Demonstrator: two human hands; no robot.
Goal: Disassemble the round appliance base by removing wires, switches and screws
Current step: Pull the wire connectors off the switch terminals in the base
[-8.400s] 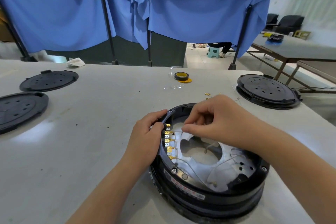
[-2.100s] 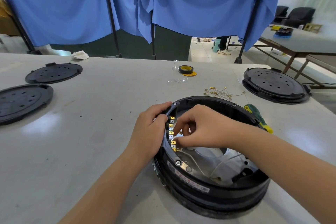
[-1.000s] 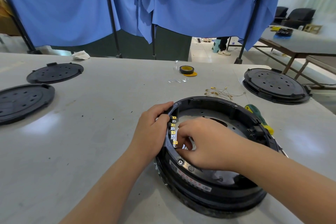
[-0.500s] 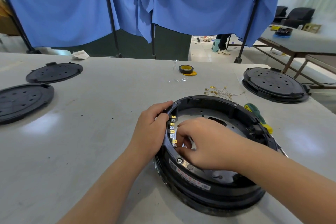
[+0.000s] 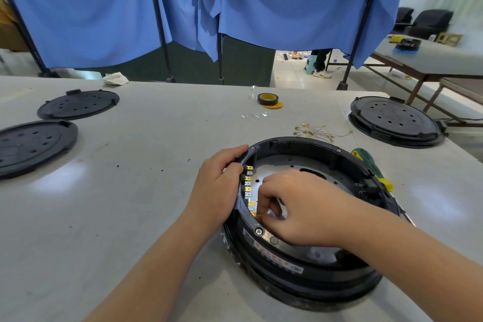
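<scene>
One wide-angle view, worn on the person's head, looks forward and down over the grey worktop (image 5: 130, 217). It sits close above the round appliance base (image 5: 308, 280), with both forearms entering from the bottom edge. Farther off it faces the blue curtain (image 5: 287, 8), and straight lines bend toward the frame edges.
</scene>
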